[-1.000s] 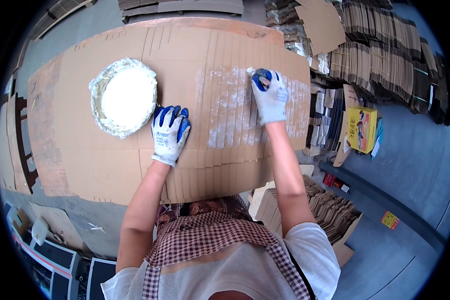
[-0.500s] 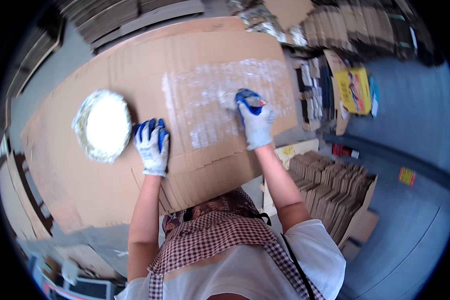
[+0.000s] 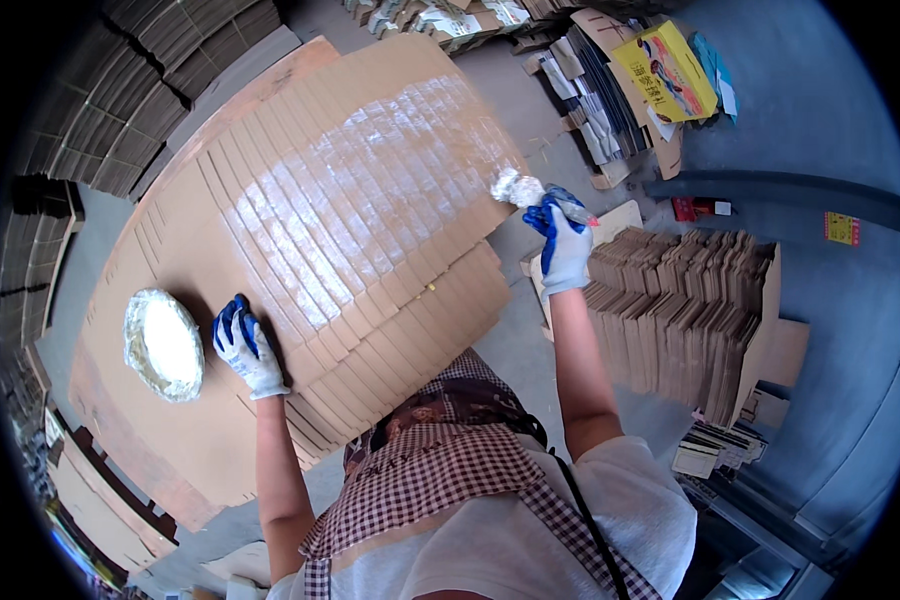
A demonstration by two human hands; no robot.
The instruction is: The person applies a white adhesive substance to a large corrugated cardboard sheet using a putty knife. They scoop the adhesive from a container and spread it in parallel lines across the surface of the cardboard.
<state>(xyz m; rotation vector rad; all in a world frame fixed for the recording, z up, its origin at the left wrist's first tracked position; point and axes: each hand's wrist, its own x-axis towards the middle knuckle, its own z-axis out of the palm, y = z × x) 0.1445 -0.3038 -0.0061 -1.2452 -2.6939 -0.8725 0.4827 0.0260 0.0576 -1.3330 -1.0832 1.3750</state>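
Right hand (image 3: pixel 563 240) holds a messy white brush (image 3: pixel 525 190)

The right fingers are curled tight around the brush. Its white tip pokes out up and to the left of those fingers, by the edge of the cardboard sheets (image 3: pixel 410 312). I can't tell if the tip touches them. The left hand (image 3: pixel 250 350) lies palm down on the cardboard, its fingers loose and a little bent. Just left of the left fingers is a round bowl (image 3: pixel 134 340) with white stuff (image 3: pixel 165 345) in it. A big shiny patch (image 3: pixel 370 180) covers the sheets between the left fingers and the right fingers. The sheets overlap like little steps. Both hands wear white gloves (image 3: pixel 568 264) with blue fingers. Down and right of the right fingers are folded cardboard pieces (image 3: pixel 675 310), packed in rows. Farther up and right of those fingers is a yellow box (image 3: pixel 665 72).
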